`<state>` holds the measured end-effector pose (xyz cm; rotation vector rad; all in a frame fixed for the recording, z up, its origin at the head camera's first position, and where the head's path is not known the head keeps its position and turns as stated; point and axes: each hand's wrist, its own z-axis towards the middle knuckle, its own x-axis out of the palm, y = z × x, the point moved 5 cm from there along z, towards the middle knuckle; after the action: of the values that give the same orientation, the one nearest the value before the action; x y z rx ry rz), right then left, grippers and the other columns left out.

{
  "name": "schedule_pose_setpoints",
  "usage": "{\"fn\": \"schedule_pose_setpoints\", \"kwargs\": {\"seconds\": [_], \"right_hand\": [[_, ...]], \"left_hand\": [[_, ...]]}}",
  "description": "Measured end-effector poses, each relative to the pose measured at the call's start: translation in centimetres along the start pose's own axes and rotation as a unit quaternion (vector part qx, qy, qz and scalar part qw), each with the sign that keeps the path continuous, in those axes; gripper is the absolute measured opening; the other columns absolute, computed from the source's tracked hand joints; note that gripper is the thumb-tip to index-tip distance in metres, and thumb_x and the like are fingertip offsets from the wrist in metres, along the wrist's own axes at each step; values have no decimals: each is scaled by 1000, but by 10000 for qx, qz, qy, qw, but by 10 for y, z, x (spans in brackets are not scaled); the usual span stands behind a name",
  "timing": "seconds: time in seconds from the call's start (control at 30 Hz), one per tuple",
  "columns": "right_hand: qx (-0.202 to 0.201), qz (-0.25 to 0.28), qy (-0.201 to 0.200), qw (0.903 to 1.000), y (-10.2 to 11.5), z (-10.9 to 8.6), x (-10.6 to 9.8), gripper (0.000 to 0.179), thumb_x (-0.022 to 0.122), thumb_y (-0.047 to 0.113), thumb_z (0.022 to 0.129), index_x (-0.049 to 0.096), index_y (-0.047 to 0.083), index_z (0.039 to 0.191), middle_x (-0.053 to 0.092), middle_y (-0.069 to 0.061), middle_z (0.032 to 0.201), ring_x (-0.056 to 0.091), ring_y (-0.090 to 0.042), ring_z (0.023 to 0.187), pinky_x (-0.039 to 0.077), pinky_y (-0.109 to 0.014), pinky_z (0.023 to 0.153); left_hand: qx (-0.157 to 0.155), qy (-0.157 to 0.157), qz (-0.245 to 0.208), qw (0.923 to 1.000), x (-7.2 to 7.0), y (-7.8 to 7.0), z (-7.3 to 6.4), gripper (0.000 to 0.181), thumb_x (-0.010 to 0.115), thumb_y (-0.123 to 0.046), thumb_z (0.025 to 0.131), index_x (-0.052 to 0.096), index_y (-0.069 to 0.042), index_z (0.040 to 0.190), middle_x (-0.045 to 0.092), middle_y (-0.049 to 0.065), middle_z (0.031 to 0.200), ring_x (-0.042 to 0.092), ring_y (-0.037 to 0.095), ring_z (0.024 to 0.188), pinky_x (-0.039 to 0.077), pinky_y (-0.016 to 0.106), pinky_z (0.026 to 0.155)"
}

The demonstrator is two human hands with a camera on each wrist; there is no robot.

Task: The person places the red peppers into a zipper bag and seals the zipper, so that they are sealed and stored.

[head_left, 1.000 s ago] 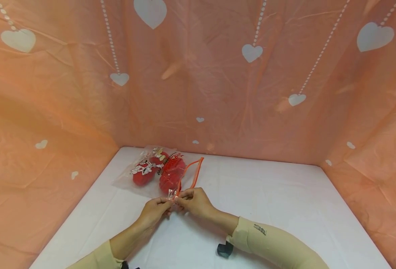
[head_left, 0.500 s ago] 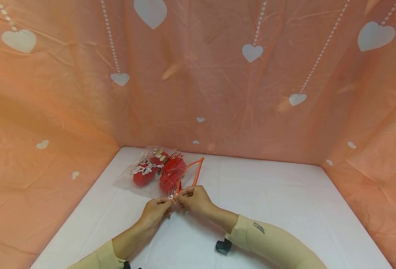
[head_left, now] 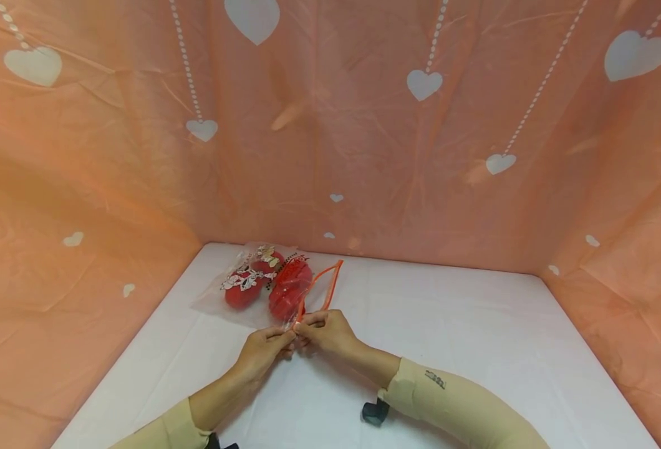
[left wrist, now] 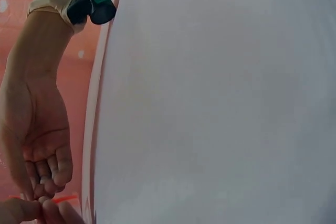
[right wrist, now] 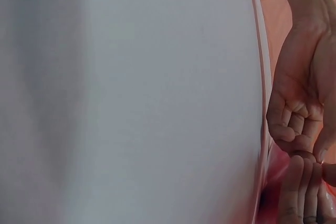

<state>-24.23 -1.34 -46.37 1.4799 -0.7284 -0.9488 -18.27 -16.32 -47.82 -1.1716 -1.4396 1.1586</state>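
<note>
In the head view, a clear printed plastic bag [head_left: 209,300] lies at the table's back left, with red rounded items [head_left: 242,294] showing through it. An orange edge strip [head_left: 333,284] forms an open loop at the right of the red items. My left hand [head_left: 259,355] pinches the clear plastic at the strip's near end. Beside it, my right hand [head_left: 333,332] pinches the orange strip, the fingertips of both hands nearly meeting. Whether the strip belongs to the same bag or a second one, I cannot tell. Both wrist views show the hands meeting at the frame edge.
The white table [head_left: 448,337] is enclosed by orange drapes [head_left: 364,156] printed with hearts. A dark wrist device [head_left: 375,411] hangs under the right sleeve.
Both hands keep their pinch, and the fingertips have shifted slightly along the strip's near end. Less clear plastic shows between them now. The bag lies almost as before.
</note>
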Motion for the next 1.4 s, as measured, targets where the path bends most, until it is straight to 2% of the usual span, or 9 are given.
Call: {"fn": "schedule_pose_setpoints", "kwargs": {"seconds": [0.13,0.23,0.5,0.8,1.0,1.2,1.4], "right_hand": [[-48,-38,86,9999,0,0,0,18,75,6,99,77,-11,101,78,-22,85,71,-9,66,59,-26,61],[-88,-159,67,9998,2,-1,-2,16,74,5,97,78,-11,100,78,-20,83,71,-10,65,60,-27,62],[-7,-244,-122,9996,1,1,-11,12,72,0,93,76,-10,96,77,-22,81,73,-19,63,62,-32,62],[64,-409,-529,9977,0,12,-31,12,73,2,94,76,-9,90,75,-15,74,69,-13,61,58,-27,61],[166,-498,-779,9956,-1,23,-45,14,74,5,95,78,-8,89,74,-9,72,69,-13,63,59,-28,62],[100,-570,-1018,9931,1,30,-55,13,74,4,94,77,-8,92,76,-17,75,72,-16,65,60,-29,63],[160,-383,-1237,9915,-2,40,-69,13,76,4,96,75,-9,93,76,-20,78,74,-21,66,61,-33,62]], "left_hand": [[58,-161,101,9998,0,2,1,20,67,-1,103,69,17,109,77,9,84,67,11,71,58,23,67],[33,-145,155,9998,1,3,2,17,69,-2,102,71,15,105,75,7,81,65,10,70,57,23,66],[-43,368,488,9981,2,4,0,19,67,-4,102,70,15,105,73,4,79,65,10,72,58,24,68],[-135,633,765,9950,2,5,-3,24,67,-10,105,72,13,107,73,4,83,66,10,73,58,23,70],[-101,732,946,9928,1,6,-3,29,66,-14,107,72,14,111,73,3,84,67,11,75,58,24,71],[-84,749,893,9932,2,5,-4,26,65,-10,106,71,15,110,73,4,84,67,10,76,59,23,72],[-105,711,910,9933,3,4,-6,26,65,-10,106,71,15,111,75,6,87,67,10,76,59,24,72]]}}
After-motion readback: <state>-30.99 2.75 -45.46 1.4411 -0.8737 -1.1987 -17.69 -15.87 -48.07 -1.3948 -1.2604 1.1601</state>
